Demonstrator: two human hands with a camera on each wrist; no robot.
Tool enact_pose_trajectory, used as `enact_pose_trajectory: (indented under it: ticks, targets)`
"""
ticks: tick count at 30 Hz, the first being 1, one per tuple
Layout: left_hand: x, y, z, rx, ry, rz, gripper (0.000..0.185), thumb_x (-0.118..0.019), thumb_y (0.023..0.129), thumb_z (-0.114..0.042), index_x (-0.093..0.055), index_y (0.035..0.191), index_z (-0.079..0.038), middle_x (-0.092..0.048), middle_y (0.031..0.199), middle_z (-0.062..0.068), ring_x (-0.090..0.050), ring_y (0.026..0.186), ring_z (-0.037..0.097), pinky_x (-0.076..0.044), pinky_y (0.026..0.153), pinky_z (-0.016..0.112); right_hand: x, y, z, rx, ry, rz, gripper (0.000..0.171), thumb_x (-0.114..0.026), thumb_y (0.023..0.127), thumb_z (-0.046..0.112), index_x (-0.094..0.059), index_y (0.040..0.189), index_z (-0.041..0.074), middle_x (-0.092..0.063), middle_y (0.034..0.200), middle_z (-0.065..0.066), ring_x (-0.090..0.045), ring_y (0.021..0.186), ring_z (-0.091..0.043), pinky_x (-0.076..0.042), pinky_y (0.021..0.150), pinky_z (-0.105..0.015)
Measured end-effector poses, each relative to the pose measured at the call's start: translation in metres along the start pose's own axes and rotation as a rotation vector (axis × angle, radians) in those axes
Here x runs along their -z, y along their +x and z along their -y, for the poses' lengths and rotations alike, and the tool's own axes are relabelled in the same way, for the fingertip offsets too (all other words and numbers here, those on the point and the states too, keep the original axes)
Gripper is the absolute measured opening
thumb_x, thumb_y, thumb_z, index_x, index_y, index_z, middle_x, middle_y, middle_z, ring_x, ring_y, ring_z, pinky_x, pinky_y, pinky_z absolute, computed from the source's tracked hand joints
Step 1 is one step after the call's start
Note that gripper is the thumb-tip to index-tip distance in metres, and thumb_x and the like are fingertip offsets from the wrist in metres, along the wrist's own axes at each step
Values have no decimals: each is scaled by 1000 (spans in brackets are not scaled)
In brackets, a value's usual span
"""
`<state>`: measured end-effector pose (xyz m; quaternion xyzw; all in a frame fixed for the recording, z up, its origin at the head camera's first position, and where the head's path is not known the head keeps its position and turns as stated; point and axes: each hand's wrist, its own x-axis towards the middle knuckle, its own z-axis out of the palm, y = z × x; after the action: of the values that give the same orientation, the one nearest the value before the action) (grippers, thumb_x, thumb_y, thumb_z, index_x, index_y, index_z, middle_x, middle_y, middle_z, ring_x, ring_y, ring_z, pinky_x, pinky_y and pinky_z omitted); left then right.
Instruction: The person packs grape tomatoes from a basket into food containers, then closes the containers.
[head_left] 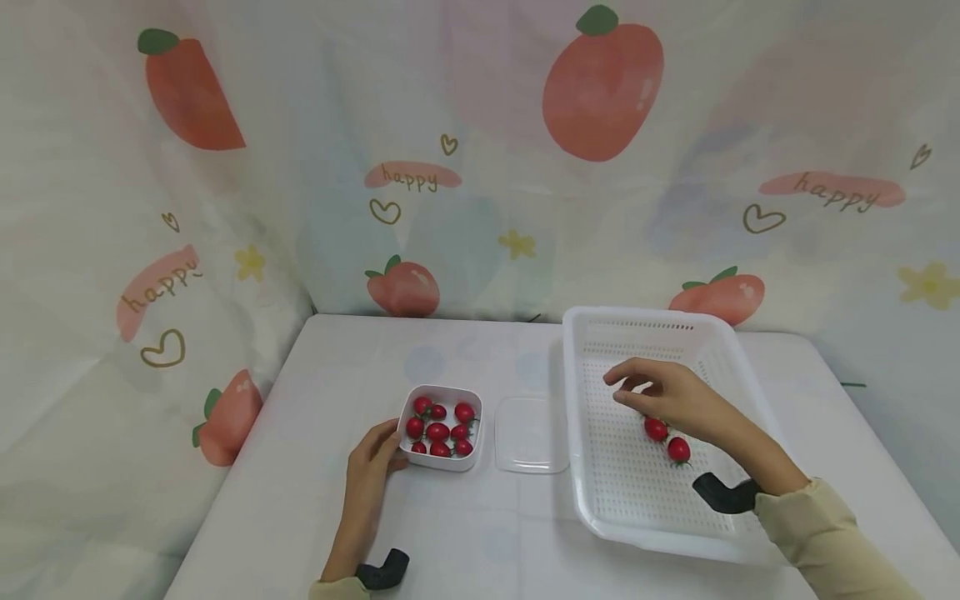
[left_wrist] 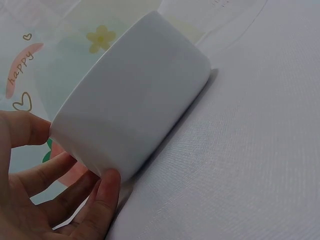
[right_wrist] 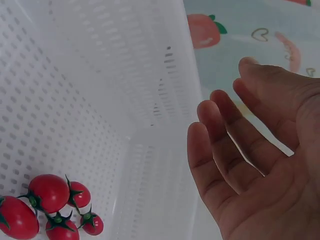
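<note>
Between the middle and left edge of the table (head_left: 465,533), well in from its far left corner, stood a small white box (head_left: 442,464) with its mouth up, holding a cluster of red tomatoes (head_left: 438,432). The left hand (head_left: 372,457) had its thumb and fingers bent about the box's near left corner, gripping its side, with 1 fingertip up at the rim and another low down, close to the table.

Just right of the box, a clear lid (head_left: 531,435) lay flat on the table. Beside that, towards the right edge, sat a large white basket (head_left: 615,492) with perforated sides and floor, its far rim reaching the table's far edge. More tomatoes (head_left: 678,450) lay on the basket's floor, and 5 of these showed in the right wrist view, with green stems.

The right hand (head_left: 660,392) hung above the basket, empty, its fingers loosely bent and its thumb standing apart. A cloth (head_left: 487,83) printed with peaches, hearts and the word "happy" rose behind the table's far edge and along its left edge.
</note>
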<state>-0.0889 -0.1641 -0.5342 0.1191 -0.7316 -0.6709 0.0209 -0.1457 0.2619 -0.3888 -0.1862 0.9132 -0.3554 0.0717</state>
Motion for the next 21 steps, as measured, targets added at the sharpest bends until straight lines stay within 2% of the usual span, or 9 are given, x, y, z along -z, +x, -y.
enact_pose_trajectory:
  ticks: [3,5,10,12,17,21]
  targets:
    - [-1,0,0,-10,2,-2,39,-57,108,-35,-63,140,-15,-65,141,11,-67,107,18,-61,89,20,4,-4,-8,-45,26,-6,26,-72,98,19,-69,124,12,-72,110,-13,-66,72,-13,-57,56,-28]
    - [-1,0,1,-10,3,-4,38,-57,108,-36,-63,139,-15,-65,140,10,-67,106,17,-61,89,19,6,-7,-12,-59,40,-7,29,-72,99,20,-67,126,10,-71,111,-15,-66,71,-12,-56,54,-29]
    - [-1,1,1,-5,2,-7,35,-58,108,-33,-64,138,-16,-66,140,8,-67,109,18,-62,89,21,9,-10,-21,-64,-16,-18,31,-72,99,18,-67,127,7,-70,122,-16,-70,95,-20,-60,71,-23]
    - [0,0,0,-1,-1,-9,35,-58,108,-32,-65,138,-16,-66,140,8,-67,110,18,-62,89,21,9,-9,-26,-67,-56,-24,31,-72,98,16,-67,127,5,-70,124,-17,-69,102,-26,-63,79,-27]
    - [-1,0,-1,6,-2,-7,37,-57,108,-33,-63,140,-14,-65,141,11,-68,109,18,-61,89,21,12,-8,-38,-97,-112,-20,34,-71,96,8,-64,127,-3,-67,127,-27,-67,110,-44,-66,82,-48]
    - [-1,0,-2,4,-7,-8,38,-57,108,-33,-63,140,-13,-65,141,13,-68,106,18,-62,89,21,13,-7,-48,-126,-136,-10,34,-69,95,5,-63,127,-6,-66,127,-30,-64,114,-51,-64,85,-54]
